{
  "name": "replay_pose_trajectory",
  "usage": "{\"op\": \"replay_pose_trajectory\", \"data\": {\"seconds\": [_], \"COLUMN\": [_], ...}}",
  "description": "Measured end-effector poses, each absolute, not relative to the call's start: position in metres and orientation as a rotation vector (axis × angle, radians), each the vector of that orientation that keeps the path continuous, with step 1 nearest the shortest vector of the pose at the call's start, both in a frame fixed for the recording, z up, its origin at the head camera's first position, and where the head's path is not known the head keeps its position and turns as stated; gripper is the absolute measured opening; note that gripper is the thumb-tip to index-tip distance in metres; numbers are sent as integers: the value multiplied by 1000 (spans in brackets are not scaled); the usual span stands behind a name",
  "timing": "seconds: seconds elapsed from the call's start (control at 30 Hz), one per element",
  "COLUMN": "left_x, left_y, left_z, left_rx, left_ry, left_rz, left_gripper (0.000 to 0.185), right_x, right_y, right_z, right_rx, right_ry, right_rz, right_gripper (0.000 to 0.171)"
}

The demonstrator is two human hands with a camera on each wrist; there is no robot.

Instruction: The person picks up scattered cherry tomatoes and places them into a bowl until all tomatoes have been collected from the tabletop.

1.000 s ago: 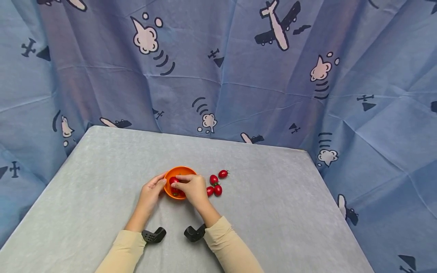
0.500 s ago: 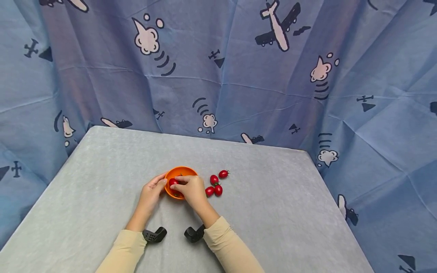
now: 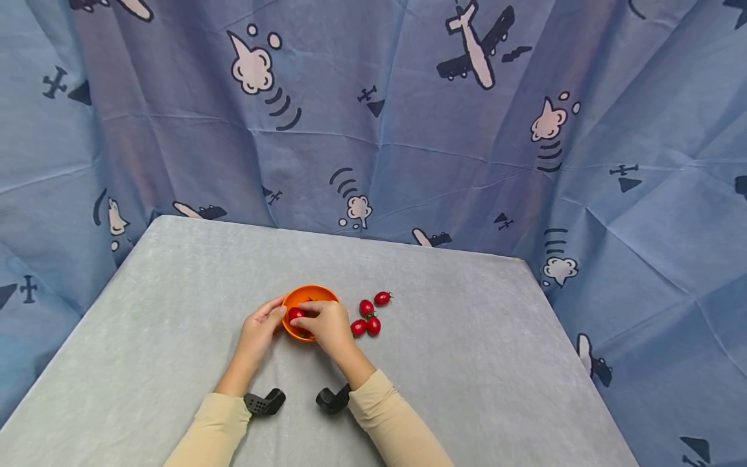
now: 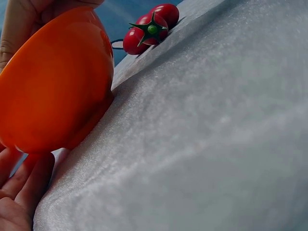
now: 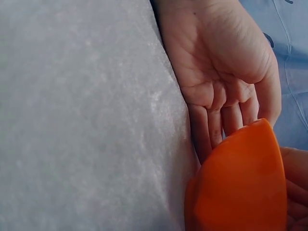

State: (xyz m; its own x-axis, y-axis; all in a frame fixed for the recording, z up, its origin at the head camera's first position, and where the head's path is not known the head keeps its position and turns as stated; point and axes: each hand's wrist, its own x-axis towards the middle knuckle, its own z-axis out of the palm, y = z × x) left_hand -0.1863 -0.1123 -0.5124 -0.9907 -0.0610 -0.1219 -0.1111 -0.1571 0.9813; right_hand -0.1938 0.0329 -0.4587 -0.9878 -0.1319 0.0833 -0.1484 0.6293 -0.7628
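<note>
The left hand (image 3: 257, 334) cups the side of one small round orange plastic bowl (image 3: 303, 299) with straight fingers. The right hand (image 3: 328, 324) reaches over it, maybe pinching one small red cherry tomato (image 3: 295, 314). Four loose red cherry tomatoes (image 3: 367, 314) lie just right of that hand.

Both forearms, in beige sleeves, run up from the bottom edge toward 12 o'clock and converge, each with a black camera mount at the wrist. The left hand (image 3: 257, 332) lies palm inward at about 9 o'clock of the orange bowl (image 3: 309, 299), fingers nearly straight and pressed along its outer wall, thumb at the rim. The right hand (image 3: 328, 322) arches over the bowl from 5 o'clock, fingers curled down, pinching a red tomato (image 3: 295, 314).
</note>
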Motion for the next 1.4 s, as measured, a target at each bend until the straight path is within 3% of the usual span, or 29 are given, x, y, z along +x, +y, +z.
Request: {"op": "replay_pose_trajectory", "data": {"seconds": [0.43, 0.8, 1.4], "left_x": [-187, -186, -186], "left_y": [-112, -112, -112], "left_z": [-512, -510, -510], "left_rx": [-205, -242, -199], "left_ry": [1996, 2014, 2001], "left_rz": [2370, 2350, 2371], "left_gripper": [42, 42, 42], "right_x": [-187, -179, -178], "right_y": [43, 81, 136], "right_z": [-454, -447, -462], "right_rx": [266, -82, -328], "right_ry": [-2760, -2507, -2385], "right_rz": [1417, 1820, 1735], "right_gripper": [31, 33, 35]}}
